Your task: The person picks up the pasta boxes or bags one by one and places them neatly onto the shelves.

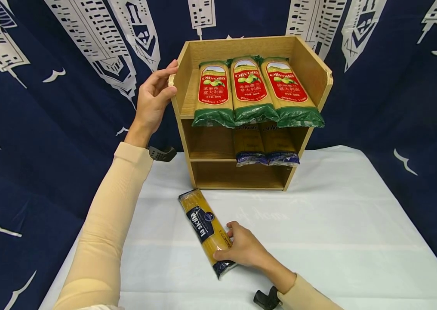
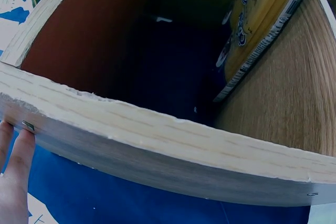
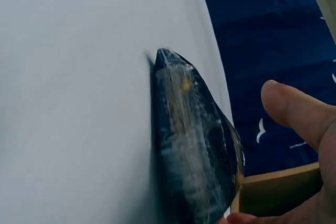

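Note:
A yellow spaghetti pack (image 1: 207, 232) with a dark blue label lies slanted on the white tablecloth, in front of a small wooden shelf (image 1: 238, 188). Over its near right end is my right hand (image 1: 243, 247). In the right wrist view the thumb (image 3: 286, 103) stands apart from the pack (image 3: 191, 140), while a fingertip at the bottom meets its edge. My left hand (image 1: 154, 99) touches the shelf's left side panel near the top. Two straight fingers (image 2: 18, 156) lie against the panel's outer face in the left wrist view; the left thumb is hidden there.
Several red-labelled spaghetti packs (image 1: 249, 86) lie side by side on the top tier. Two blue-ended packs (image 1: 266, 146) sit at the right of the middle tier, jutting past its front edge. A dark blue printed cloth (image 1: 396, 107) hangs behind the tablecloth (image 1: 338, 224).

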`<control>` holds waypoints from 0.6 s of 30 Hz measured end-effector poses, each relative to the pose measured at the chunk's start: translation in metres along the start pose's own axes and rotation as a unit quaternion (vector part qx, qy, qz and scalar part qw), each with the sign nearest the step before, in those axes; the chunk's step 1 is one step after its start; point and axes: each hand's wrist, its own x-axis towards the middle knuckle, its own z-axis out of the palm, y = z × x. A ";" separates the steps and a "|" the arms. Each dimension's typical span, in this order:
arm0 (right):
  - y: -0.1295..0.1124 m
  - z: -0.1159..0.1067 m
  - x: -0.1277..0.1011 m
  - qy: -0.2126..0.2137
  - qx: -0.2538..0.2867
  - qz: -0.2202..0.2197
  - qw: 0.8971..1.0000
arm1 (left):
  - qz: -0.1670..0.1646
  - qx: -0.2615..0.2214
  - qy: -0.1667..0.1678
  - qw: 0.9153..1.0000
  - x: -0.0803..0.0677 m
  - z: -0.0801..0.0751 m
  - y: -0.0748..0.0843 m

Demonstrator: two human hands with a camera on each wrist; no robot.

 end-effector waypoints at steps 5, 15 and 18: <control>-0.004 0.008 0.001 0.025 -0.040 0.001 0.999 | -0.005 -0.004 0.001 1.000 0.000 0.000 -0.001; -0.008 0.013 0.007 0.046 -0.090 0.009 0.995 | -0.007 -0.010 0.010 1.000 0.000 0.000 0.000; -0.010 0.013 0.007 0.032 -0.085 0.015 0.996 | -0.008 -0.012 0.010 1.000 0.000 0.001 0.000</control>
